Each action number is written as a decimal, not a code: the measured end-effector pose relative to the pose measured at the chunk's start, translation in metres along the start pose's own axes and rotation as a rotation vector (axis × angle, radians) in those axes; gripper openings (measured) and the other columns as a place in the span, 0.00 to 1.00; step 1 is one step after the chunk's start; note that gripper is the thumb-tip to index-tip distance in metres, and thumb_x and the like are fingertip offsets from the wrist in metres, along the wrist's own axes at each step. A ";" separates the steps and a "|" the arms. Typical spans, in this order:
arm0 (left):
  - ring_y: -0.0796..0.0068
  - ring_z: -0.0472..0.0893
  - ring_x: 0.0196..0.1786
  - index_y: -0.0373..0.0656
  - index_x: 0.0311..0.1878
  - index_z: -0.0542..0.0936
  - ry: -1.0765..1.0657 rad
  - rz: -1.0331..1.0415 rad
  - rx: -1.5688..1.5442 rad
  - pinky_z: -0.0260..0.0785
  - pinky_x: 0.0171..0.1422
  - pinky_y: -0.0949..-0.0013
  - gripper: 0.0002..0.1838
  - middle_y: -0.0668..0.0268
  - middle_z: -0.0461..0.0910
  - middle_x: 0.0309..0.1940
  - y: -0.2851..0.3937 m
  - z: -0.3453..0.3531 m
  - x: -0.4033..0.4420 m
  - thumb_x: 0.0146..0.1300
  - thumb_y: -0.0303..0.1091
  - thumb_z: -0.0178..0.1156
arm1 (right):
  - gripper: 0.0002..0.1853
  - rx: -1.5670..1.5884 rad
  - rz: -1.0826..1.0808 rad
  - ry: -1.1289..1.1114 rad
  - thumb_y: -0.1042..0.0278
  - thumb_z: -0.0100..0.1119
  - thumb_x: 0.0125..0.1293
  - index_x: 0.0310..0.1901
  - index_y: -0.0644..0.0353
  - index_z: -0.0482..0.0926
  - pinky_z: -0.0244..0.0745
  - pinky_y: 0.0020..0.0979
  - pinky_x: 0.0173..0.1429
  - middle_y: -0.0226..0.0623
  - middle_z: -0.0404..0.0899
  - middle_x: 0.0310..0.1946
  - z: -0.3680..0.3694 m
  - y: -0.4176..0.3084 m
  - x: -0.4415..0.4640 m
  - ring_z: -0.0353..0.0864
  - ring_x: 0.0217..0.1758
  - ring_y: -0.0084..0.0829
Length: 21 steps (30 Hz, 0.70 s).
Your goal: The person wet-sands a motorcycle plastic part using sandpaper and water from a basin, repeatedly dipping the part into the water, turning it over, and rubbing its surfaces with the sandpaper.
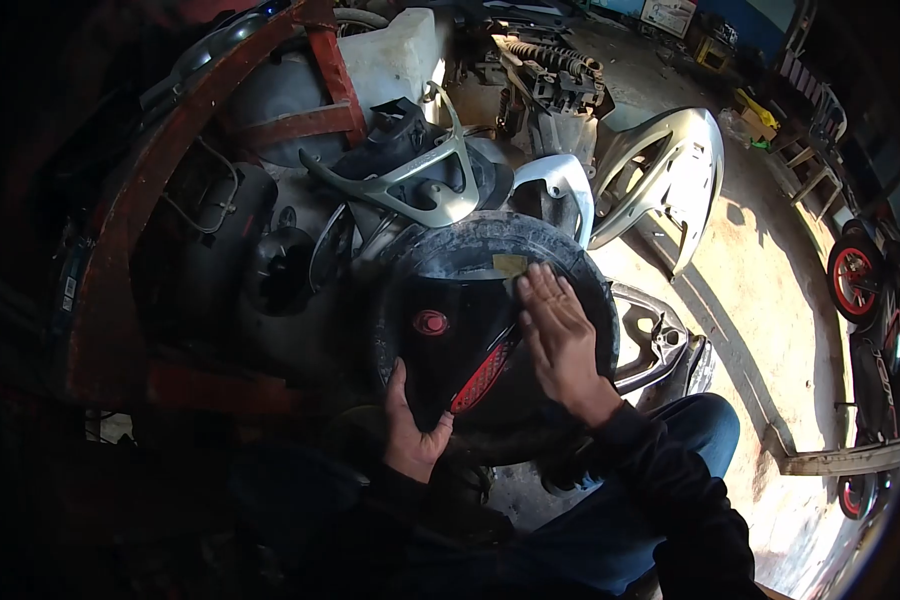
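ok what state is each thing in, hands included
left hand, gripping the black panel at its lower end
right hand, flattened, fingers together
black panel, held above the round base
round base, rim whitish, scuffed
silver fairing, detached, partly sunlit

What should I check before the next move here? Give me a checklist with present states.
1. Left hand holds the glossy black panel at its lower end: ok.
2. Right hand flat, fingers extended: ok.
3. Red mesh insert uncovered by either hand: ok.
4. Small tan rectangular piece well away from the right fingertips: not ok, it lies right beside them.
5. Nothing caught beneath the right palm: cannot tell, hidden.
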<state>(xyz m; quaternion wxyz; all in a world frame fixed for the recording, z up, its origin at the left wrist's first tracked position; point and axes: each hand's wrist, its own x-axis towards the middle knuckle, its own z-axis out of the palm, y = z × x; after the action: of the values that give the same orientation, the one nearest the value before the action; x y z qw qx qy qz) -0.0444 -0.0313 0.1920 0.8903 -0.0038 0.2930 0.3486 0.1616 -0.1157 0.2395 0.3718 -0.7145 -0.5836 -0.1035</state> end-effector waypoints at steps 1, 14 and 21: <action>0.66 0.85 0.54 0.43 0.60 0.78 0.005 -0.009 -0.004 0.83 0.57 0.58 0.19 0.64 0.84 0.55 0.000 0.003 -0.001 0.75 0.45 0.57 | 0.21 0.013 -0.064 -0.056 0.74 0.56 0.67 0.61 0.69 0.77 0.60 0.50 0.77 0.58 0.74 0.65 -0.003 -0.012 -0.012 0.71 0.72 0.52; 0.67 0.85 0.55 0.44 0.59 0.79 0.030 0.007 0.036 0.83 0.57 0.59 0.19 0.65 0.84 0.55 0.003 0.004 -0.001 0.74 0.46 0.58 | 0.27 -0.055 -0.080 -0.057 0.76 0.59 0.58 0.63 0.67 0.77 0.60 0.49 0.78 0.53 0.75 0.65 -0.001 0.008 -0.002 0.71 0.73 0.49; 0.68 0.85 0.55 0.44 0.59 0.79 0.053 0.000 0.048 0.83 0.56 0.62 0.19 0.66 0.83 0.56 0.002 0.001 0.000 0.74 0.47 0.58 | 0.21 -0.056 -0.030 -0.018 0.74 0.57 0.66 0.61 0.71 0.75 0.64 0.51 0.75 0.58 0.75 0.63 0.002 0.010 0.002 0.73 0.70 0.54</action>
<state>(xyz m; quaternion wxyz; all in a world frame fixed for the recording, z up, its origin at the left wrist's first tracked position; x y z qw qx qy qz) -0.0452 -0.0296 0.1931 0.8821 0.0085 0.3246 0.3412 0.1713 -0.1134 0.2350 0.3448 -0.7167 -0.5944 -0.1191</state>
